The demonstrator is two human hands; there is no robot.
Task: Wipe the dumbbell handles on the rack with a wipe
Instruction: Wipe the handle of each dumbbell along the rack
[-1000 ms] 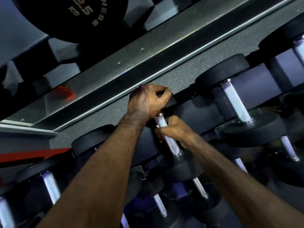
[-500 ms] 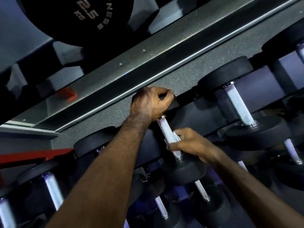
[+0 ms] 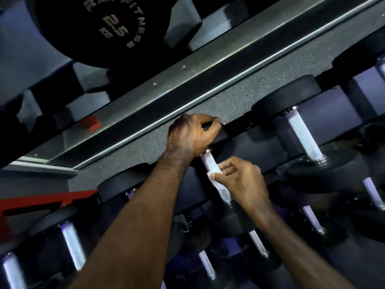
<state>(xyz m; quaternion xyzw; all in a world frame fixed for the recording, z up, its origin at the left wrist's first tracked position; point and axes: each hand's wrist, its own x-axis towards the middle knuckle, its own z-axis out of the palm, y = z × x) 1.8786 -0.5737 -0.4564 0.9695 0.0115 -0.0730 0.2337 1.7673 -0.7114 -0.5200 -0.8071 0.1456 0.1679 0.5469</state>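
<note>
A black dumbbell lies on the top tier of the rack in the middle of the view. Its knurled silver handle runs from upper left to lower right. My left hand grips the dumbbell's far head, which it mostly hides. My right hand pinches a white wipe against the middle and lower part of the handle. The near head sits just below my right wrist.
More black dumbbells with silver handles fill the rack: one at the right, one at the left, and several on the lower tier. A 25 kg weight plate hangs at the top left. A grey speckled floor strip lies behind the rack.
My right hand slid the wipe down the handle toward the near head, then back up to mid-handle. My left hand stayed on the far head.
</note>
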